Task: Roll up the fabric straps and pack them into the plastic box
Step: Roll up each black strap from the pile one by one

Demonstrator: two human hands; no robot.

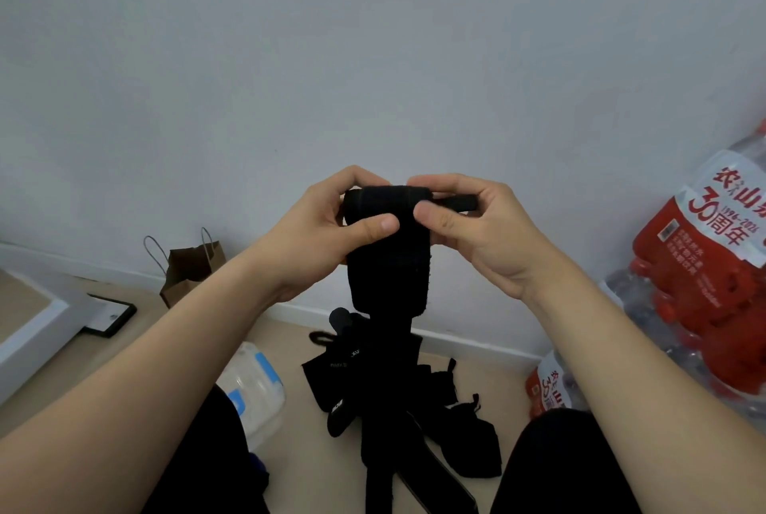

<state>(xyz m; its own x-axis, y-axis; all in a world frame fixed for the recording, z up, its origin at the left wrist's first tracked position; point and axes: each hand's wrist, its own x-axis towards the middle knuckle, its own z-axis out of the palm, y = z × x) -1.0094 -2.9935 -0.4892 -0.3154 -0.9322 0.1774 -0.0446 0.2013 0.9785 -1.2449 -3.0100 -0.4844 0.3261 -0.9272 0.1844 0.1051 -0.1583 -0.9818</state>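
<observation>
Strap (389, 264) black, half-rolled, pinched by curled fingers (379, 226) of left hand (319, 233) and right hand (476, 231), tail hanging

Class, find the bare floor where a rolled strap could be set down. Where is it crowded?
Bare floor lies between the paper bag and the plastic box, and between the strap pile and the bottle pack. Crowded: the middle, where the pile sprawls.

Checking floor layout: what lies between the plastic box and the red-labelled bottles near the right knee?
A pile of loose black straps lies on the floor there, in the head view.
</observation>
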